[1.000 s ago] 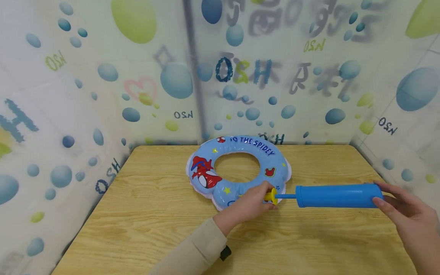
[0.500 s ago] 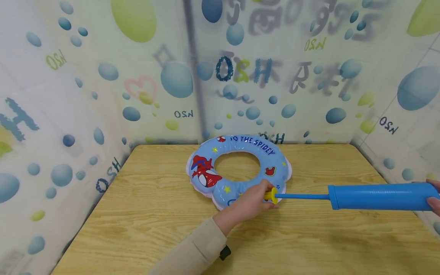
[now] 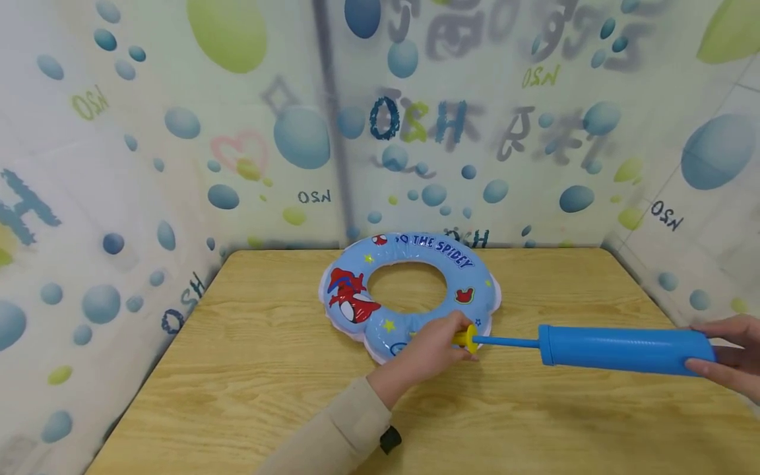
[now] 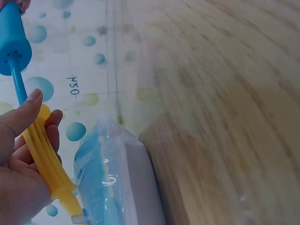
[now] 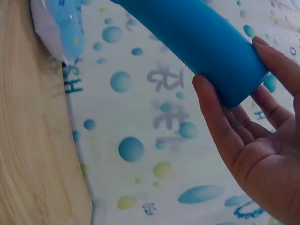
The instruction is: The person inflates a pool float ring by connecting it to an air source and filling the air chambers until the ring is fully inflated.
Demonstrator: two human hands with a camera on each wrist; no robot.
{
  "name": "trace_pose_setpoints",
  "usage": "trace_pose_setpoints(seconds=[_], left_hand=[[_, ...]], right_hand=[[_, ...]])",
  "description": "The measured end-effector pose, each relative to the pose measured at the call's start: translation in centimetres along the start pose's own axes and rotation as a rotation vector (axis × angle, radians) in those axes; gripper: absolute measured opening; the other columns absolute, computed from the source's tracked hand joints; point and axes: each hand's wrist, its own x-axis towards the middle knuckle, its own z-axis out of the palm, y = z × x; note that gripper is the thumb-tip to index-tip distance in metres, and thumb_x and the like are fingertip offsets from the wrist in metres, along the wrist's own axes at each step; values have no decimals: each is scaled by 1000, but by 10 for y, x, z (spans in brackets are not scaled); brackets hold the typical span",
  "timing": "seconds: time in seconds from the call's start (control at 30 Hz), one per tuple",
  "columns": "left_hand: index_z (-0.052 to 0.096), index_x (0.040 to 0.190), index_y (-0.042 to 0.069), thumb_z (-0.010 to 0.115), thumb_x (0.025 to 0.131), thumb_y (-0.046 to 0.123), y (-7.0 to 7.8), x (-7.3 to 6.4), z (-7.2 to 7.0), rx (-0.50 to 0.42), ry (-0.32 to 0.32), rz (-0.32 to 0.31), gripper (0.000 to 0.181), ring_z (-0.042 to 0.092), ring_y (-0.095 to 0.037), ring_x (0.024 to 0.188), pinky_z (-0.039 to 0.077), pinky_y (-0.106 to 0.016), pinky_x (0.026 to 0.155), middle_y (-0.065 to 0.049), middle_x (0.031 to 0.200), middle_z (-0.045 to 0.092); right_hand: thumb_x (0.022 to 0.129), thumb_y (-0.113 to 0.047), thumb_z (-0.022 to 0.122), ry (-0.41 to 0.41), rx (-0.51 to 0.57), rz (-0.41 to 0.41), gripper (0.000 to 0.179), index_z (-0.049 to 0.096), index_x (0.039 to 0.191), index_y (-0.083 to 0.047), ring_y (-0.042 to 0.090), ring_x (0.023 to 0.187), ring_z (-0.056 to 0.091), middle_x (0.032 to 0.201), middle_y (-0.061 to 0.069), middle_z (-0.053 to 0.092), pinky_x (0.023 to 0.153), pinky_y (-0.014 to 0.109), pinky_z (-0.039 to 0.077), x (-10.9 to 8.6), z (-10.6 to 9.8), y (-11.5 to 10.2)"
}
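- Inflatable ring [image 3: 472,277]: glossy, smooth plastic film.
- Blue pump barrel [image 3: 623,349]: plastic, soft sheen.
- Yellow pump handle [image 4: 47,154]: ridged plastic.
- Bench [image 3: 237,396]: smooth, wood-grained.
- Sleeve [image 3: 338,429]: matt cloth.

A puffy light-blue vinyl ring [image 3: 404,323] lies near the desk's [image 3: 261,376] back edge, seemingly joined to an extended blue-and-yellow plastic tube pump [image 3: 626,349].

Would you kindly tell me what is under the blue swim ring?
Under the swim ring is the wooden table, visible through the ring's open middle. Anything beneath the ring's own body is covered and cannot be seen.
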Motion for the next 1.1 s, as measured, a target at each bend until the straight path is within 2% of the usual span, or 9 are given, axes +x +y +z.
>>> trace_pose_setpoints(seconds=[0.07,0.17,0.23,0.37,0.47,0.77,0.93,1.1], left_hand=[[53,117,11,76,85,14,-1,-1,0,-8,6,6,39,53,-8,86,46,-16,77,6,101,60],[53,114,11,77,84,13,-2,-2,0,-22,16,-2,38,53,-9,85,46,-16,77,5,100,61],[53,114,10,77,84,12,-3,-2,0,-26,22,-8,38,53,-9,85,47,-17,76,4,100,61],[54,113,9,77,84,10,-4,-3,0,-10,23,-8,38,53,-9,86,47,-16,77,3,100,61],[54,114,9,78,83,12,-4,-2,0,5,15,-1,39,54,-9,87,47,-16,78,3,101,61],[55,116,10,78,82,15,-5,-1,4,18,8,40,42,54,-8,92,46,-18,82,3,107,61],[52,117,13,76,84,16,-6,0,3,-22,3,30,41,53,-6,92,46,-18,81,6,108,60],[47,117,13,74,87,19,-4,1,3,-16,9,40,41,53,-6,90,46,-16,79,4,108,59]], right_hand=[[78,24,66,-40,29,33,49,61,109,-13,-11,84,59,104,-24,57,60,16,52,3,11,-19],[80,15,71,-87,8,148,40,61,110,-10,-7,79,62,101,-23,57,58,22,53,5,26,-39],[85,4,72,-126,-4,235,33,61,111,-13,-5,78,62,102,-24,53,58,25,54,5,35,-46],[88,-7,73,-183,31,285,29,60,114,-8,1,82,64,106,-18,52,61,27,55,8,51,-51],[88,-8,73,-211,70,294,29,60,114,-5,3,84,65,106,-15,53,63,28,56,9,62,-53],[88,-8,73,-259,146,325,28,60,113,-8,3,87,65,108,-21,55,67,28,56,17,79,-63],[89,-6,71,-198,144,259,28,61,115,-9,3,88,65,108,-22,58,66,23,54,16,80,-64],[95,-6,64,-43,114,206,34,59,127,-13,-6,94,59,117,-21,54,70,13,50,7,81,-65]])
